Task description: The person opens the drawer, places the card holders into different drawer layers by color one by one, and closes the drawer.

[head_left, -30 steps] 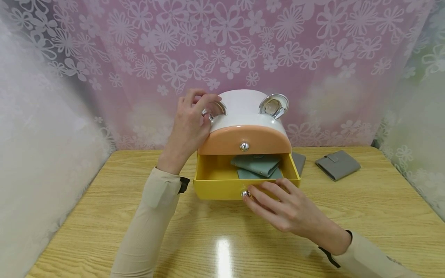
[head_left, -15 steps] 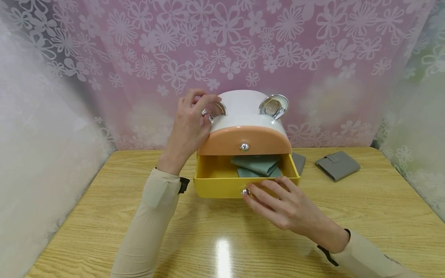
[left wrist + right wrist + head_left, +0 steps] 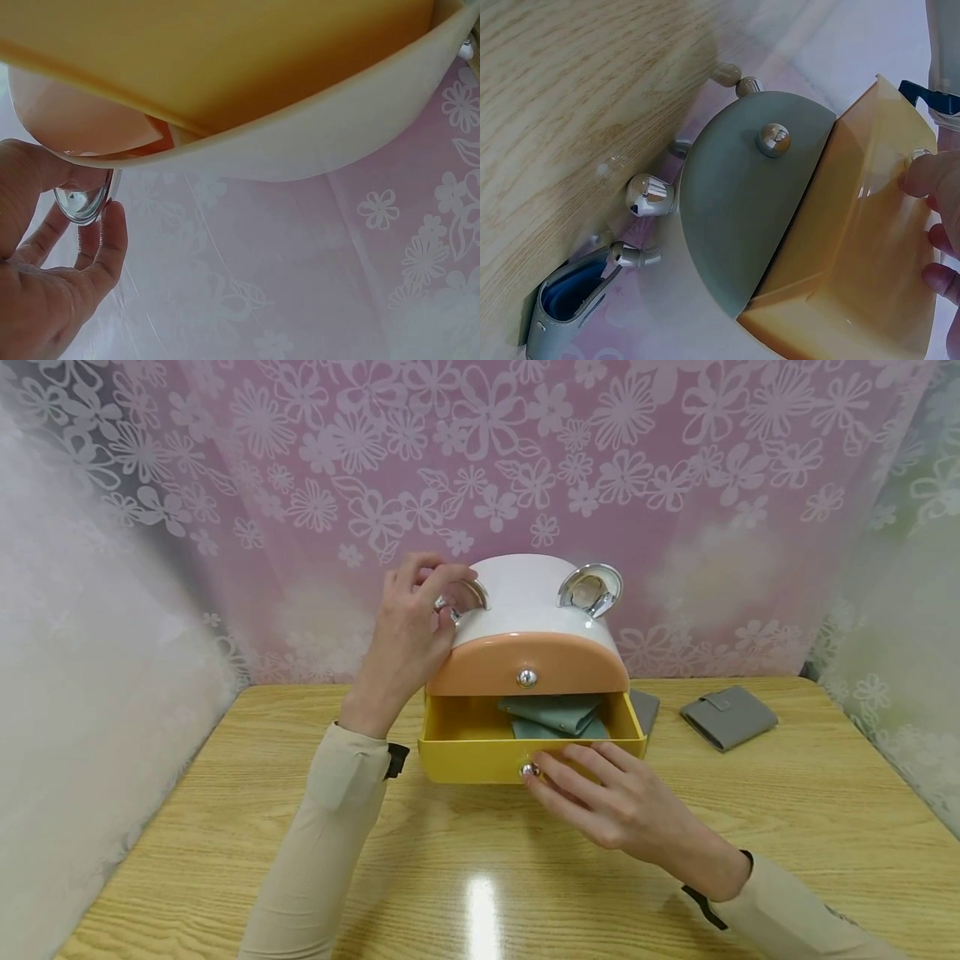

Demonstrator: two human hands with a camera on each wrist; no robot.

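A small white storage box [image 3: 521,577] with silver ears stands on the table. Its upper orange drawer [image 3: 480,668] is closed, while the lower yellow drawer [image 3: 465,763] sticks out part way. Inside the yellow drawer lies a folded green wallet [image 3: 558,713] over another green piece. My left hand [image 3: 405,631] grips the left silver ear [image 3: 81,206], thumb on one side and fingers on the other. At the drawer front, my right hand [image 3: 618,806] pinches the silver knob [image 3: 529,770] between thumb and forefinger, the other fingers lying along the yellow face.
A grey wallet [image 3: 731,717] with a strap lies on the wooden table [image 3: 247,777], right of the box. Another grey item [image 3: 646,706] is partly hidden behind the box's right side. A pink flowered curtain [image 3: 525,460] hangs behind the table.
The yellow drawer has slid slightly inward, and my right hand has moved forward with it. My left hand has stayed on the ear.
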